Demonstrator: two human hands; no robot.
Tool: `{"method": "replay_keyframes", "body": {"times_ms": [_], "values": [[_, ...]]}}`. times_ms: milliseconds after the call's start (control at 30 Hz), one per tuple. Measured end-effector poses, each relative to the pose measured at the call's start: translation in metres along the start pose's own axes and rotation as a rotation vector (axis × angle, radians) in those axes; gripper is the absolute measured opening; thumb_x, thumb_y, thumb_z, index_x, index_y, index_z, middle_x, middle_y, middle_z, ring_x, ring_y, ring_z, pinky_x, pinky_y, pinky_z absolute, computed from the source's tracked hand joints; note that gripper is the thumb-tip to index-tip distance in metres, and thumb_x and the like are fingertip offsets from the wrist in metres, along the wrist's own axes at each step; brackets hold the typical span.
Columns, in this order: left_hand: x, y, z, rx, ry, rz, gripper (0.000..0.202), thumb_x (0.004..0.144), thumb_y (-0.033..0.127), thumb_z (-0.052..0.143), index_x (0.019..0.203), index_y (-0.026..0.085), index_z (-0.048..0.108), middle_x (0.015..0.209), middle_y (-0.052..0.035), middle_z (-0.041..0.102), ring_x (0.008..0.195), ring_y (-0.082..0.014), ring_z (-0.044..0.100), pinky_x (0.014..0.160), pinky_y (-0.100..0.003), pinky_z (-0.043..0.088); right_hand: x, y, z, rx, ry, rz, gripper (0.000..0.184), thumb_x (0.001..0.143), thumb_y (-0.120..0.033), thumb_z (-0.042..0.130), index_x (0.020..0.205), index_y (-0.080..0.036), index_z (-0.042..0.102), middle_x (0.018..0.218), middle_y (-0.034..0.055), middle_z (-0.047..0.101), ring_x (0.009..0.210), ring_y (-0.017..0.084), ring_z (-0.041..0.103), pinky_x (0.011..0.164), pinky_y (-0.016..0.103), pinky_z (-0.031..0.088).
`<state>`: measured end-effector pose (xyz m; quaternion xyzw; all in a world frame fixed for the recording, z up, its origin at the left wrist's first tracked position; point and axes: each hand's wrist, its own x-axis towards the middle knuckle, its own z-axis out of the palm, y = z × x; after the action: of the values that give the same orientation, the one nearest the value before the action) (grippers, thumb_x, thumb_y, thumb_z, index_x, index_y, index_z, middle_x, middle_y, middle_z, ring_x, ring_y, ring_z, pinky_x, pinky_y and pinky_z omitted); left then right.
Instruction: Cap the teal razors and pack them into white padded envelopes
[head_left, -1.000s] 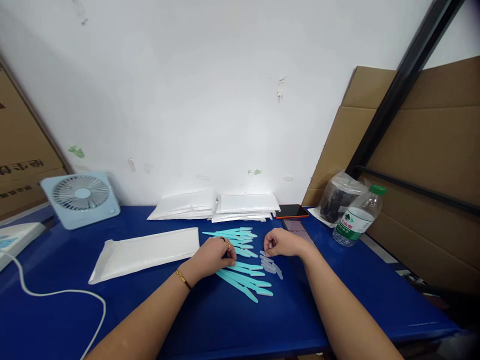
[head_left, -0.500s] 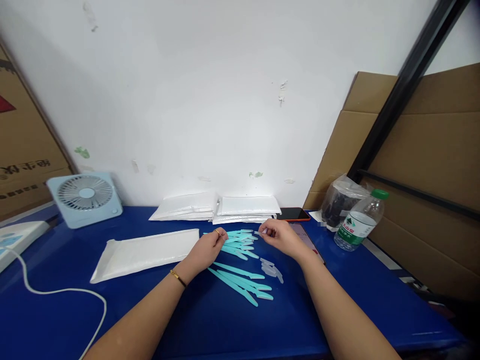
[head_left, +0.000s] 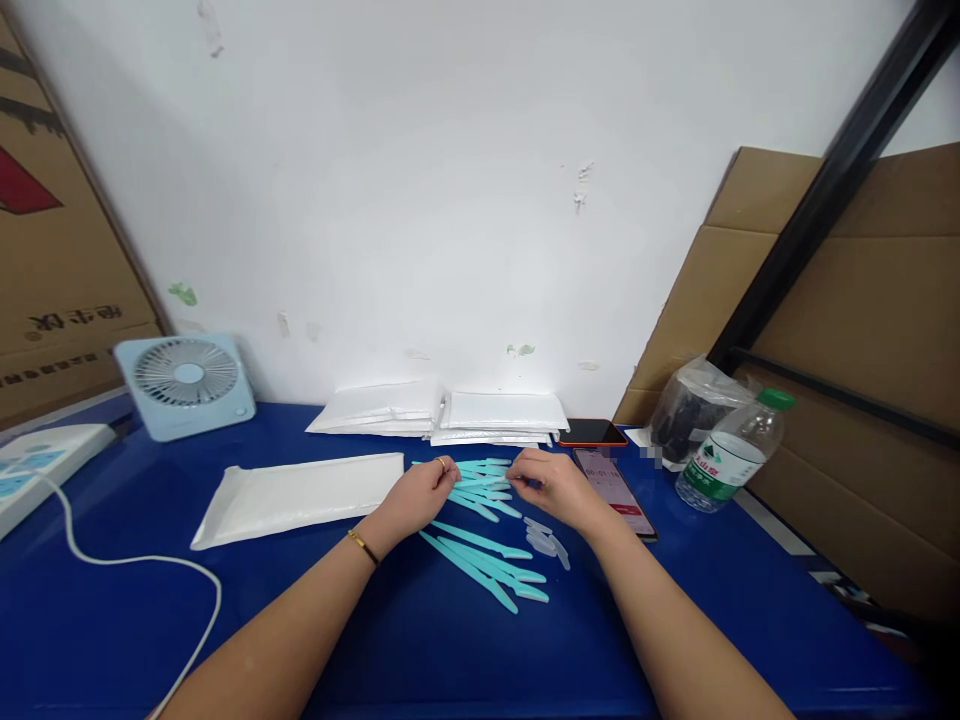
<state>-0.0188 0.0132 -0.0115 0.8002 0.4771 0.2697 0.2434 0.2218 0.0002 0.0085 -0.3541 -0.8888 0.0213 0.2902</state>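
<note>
**Blue worktop: hands meet over the upper teal bunch**

Blue worktop against a white wall, cardboard to both sides. Since half a second ago the right hand [head_left: 559, 485] has dropped from its slight lift and moved in toward the left hand [head_left: 426, 495]. A second ago both hands were nearer the person, by the clear caps [head_left: 547, 541].

The teal sticks [head_left: 480, 480] are slim, flat and pointed, lying fanned in two bunches mid-worktop. The upper bunch sits between the hands. The lower bunch [head_left: 487, 562] lies loose just nearer the person, with the caps beside it.

Both forearms reach in from the bottom edge, wrists low. The left fingers [head_left: 448, 476] curl onto the upper bunch, ring and bracelet showing; whether they grip or only rest there cannot be told. The right thumb and forefinger are pinched closed at a stick's end, and what they hold is too small to make out.

A white padded envelope [head_left: 300, 495] lies to the left and a phone [head_left: 616, 490] just right of the right hand.
</note>
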Motion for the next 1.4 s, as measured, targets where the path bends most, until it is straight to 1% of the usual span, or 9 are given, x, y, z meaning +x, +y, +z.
{"method": "replay_keyframes", "body": {"times_ms": [133, 300, 400, 467, 567, 633, 800, 1067, 1400], "values": [[0.000, 0.001, 0.004, -0.007, -0.013, 0.054, 0.029, 0.089, 0.038, 0.030, 0.085, 0.020, 0.054, 0.074, 0.0002, 0.056, 0.069, -0.0146, 0.052, 0.065, -0.026, 0.039, 0.001, -0.001, 0.008, 0.010, -0.042, -0.009, 0.017, 0.082, -0.013, 0.047, 0.084, -0.020, 0.063, 0.080, 0.0038, 0.060, 0.071, 0.012, 0.055, 0.062, 0.021, 0.040], [-0.002, 0.006, -0.004, 0.150, 0.131, 0.155, 0.024, 0.079, 0.033, 0.052, 0.100, 0.022, 0.056, 0.102, -0.0049, 0.056, 0.097, -0.0204, 0.050, 0.083, -0.031, 0.039, 0.000, 0.012, 0.007, 0.035, -0.019, 0.153, 0.017, 0.079, -0.014, 0.051, 0.086, -0.020, 0.065, 0.084, 0.0043, 0.063, 0.073, 0.013, 0.057, 0.064, 0.022, 0.042], [-0.006, 0.009, -0.007, 0.138, -0.109, 0.242, 0.020, 0.076, 0.036, 0.057, 0.090, 0.024, 0.061, 0.094, -0.0018, 0.059, 0.086, -0.0172, 0.053, 0.074, -0.026, 0.040, -0.005, 0.019, -0.004, 0.097, -0.075, 0.289, 0.017, 0.077, -0.016, 0.052, 0.085, -0.020, 0.067, 0.084, 0.0036, 0.065, 0.069, 0.013, 0.057, 0.060, 0.021, 0.042], [-0.008, 0.010, -0.005, 0.144, -0.256, 0.269, 0.019, 0.073, 0.038, 0.060, 0.086, 0.024, 0.064, 0.087, -0.0003, 0.061, 0.080, -0.0159, 0.055, 0.069, -0.024, 0.039, -0.010, 0.022, -0.013, 0.174, -0.226, 0.377, 0.014, 0.075, -0.020, 0.054, 0.081, -0.019, 0.067, 0.074, 0.0021, 0.065, 0.060, 0.012, 0.056, 0.054, 0.021, 0.040], [-0.010, 0.011, 0.001, 0.179, -0.313, 0.233, 0.015, 0.071, 0.036, 0.062, 0.079, 0.024, 0.066, 0.080, 0.0001, 0.062, 0.076, -0.0161, 0.055, 0.065, -0.024, 0.037, -0.016, 0.024, -0.019, 0.255, -0.484, 0.447, 0.013, 0.066, -0.026, 0.065, 0.076, -0.018, 0.068, 0.062, -0.0002, 0.063, 0.052, 0.012, 0.054, 0.047, 0.020, 0.037], [-0.010, 0.012, 0.003, 0.197, -0.293, 0.213, 0.011, 0.072, 0.033, 0.061, 0.074, 0.023, 0.064, 0.077, -0.0002, 0.062, 0.076, -0.0165, 0.054, 0.065, -0.024, 0.036, -0.018, 0.024, -0.017, 0.244, -0.527, 0.453, 0.011, 0.061, -0.025, 0.067, 0.070, -0.018, 0.067, 0.062, -0.0005, 0.063, 0.053, 0.012, 0.053, 0.046, 0.019, 0.036], [-0.010, 0.013, 0.000, 0.130, -0.186, 0.152, 0.015, 0.082, 0.032, 0.048, 0.078, 0.020, 0.057, 0.074, -0.0004, 0.060, 0.068, -0.0149, 0.052, 0.063, -0.025, 0.035, -0.017, 0.022, -0.008, 0.212, -0.483, 0.448, 0.009, 0.060, -0.013, 0.060, 0.067, -0.017, 0.063, 0.064, -0.0008, 0.061, 0.054, 0.010, 0.052, 0.046, 0.018, 0.034], [-0.005, 0.005, -0.002, -0.060, -0.045, 0.003, 0.030, 0.087, 0.039, 0.029, 0.079, 0.020, 0.050, 0.072, 0.0014, 0.054, 0.066, -0.0136, 0.049, 0.063, -0.024, 0.037, -0.006, 0.011, -0.019, 0.060, -0.063, 0.236, 0.007, 0.073, -0.013, 0.050, 0.071, -0.018, 0.055, 0.064, -0.0013, 0.054, 0.058, 0.010, 0.048, 0.055, 0.019, 0.035], [-0.002, 0.003, -0.001, -0.046, -0.062, -0.034, 0.030, 0.085, 0.040, 0.032, 0.075, 0.019, 0.051, 0.074, 0.0004, 0.057, 0.069, -0.0147, 0.050, 0.065, -0.026, 0.038, -0.002, 0.002, -0.011, -0.103, -0.071, 0.061, 0.015, 0.076, -0.007, 0.046, 0.070, -0.018, 0.054, 0.073, 0.0025, 0.055, 0.065, 0.012, 0.048, 0.061, 0.021, 0.035]]}}
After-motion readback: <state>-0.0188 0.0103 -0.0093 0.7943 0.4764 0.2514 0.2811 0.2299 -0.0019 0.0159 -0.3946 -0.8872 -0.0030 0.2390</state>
